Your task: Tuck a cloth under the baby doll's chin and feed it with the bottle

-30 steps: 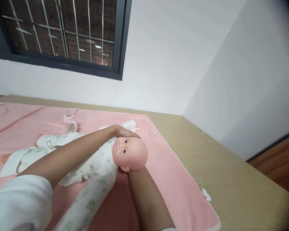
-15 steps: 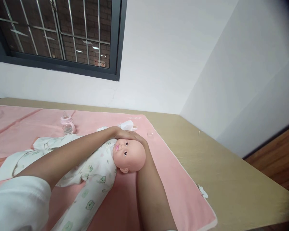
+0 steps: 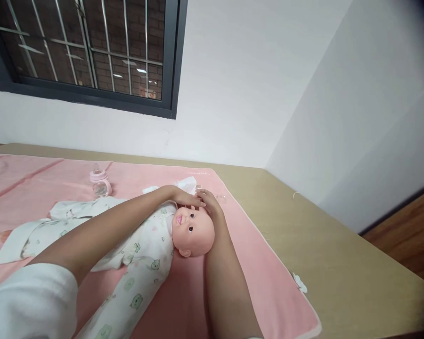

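A bald baby doll in a white sleepsuit with green animal prints lies on its back, head to the right, face up. My left hand reaches across its chest to the far side of its head, fingers stretched out near the ear. From the right, my right hand bends round the crown to the same spot, its fingers partly bent and apart. The fingertips of both hands come close together there. The doll's head partly hides what they touch. A crumpled white cloth lies just beyond my left hand.
A pink blanket covers much of the wooden surface. A pink-topped baby bottle stands behind the doll's legs. A small white item rests at the blanket's right edge. A wall and a barred window are behind.
The doll's face has turned slightly towards me. My right hand's fingers, earlier mostly under my left hand, now show at the far side of the head. The left fingers have shifted slightly right.
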Demonstrator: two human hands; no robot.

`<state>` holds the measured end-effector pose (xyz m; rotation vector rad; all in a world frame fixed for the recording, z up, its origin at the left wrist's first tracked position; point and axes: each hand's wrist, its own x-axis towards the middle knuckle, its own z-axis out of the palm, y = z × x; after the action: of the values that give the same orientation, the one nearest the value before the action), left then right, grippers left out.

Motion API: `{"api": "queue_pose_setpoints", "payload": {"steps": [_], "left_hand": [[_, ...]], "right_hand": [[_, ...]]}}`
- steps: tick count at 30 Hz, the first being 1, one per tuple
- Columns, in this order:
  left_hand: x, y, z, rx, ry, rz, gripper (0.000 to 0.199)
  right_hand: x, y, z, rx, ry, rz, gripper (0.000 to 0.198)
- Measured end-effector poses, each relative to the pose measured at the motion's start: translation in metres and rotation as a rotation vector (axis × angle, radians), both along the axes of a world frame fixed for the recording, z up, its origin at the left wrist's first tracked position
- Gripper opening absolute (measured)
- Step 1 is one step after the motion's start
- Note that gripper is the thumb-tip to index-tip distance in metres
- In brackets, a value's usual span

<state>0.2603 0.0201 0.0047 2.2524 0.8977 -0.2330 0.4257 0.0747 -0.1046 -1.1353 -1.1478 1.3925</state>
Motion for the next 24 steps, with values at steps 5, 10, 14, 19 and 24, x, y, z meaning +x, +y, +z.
{"api": "queue_pose_setpoints", "payload": {"steps": [5, 10, 14, 19, 24], "left_hand": [[-0.027, -0.022, 0.025, 0.303, 0.079, 0.076, 0.047], [-0.065, -0.065, 0.037, 0.517, 0.027, 0.226, 0.047], [-0.087, -0.086, 0.039, 0.529, -0.049, 0.312, 0.047], [-0.099, -0.087, 0.04, 0.569, -0.156, 0.309, 0.044], [-0.097, -0.081, 0.033, 0.588, -0.414, 0.298, 0.056]], "right_hand": [[-0.009, 0.008, -0.003, 0.04, -0.017, 0.095, 0.014], [-0.01, 0.011, -0.007, 0.074, -0.046, 0.076, 0.011], [-0.004, 0.002, 0.003, 0.049, 0.03, 0.126, 0.02], [0.004, -0.014, 0.041, 0.102, -0.004, 0.166, 0.033], [0.001, -0.038, 0.097, 0.326, -0.031, 0.298, 0.029]]}}
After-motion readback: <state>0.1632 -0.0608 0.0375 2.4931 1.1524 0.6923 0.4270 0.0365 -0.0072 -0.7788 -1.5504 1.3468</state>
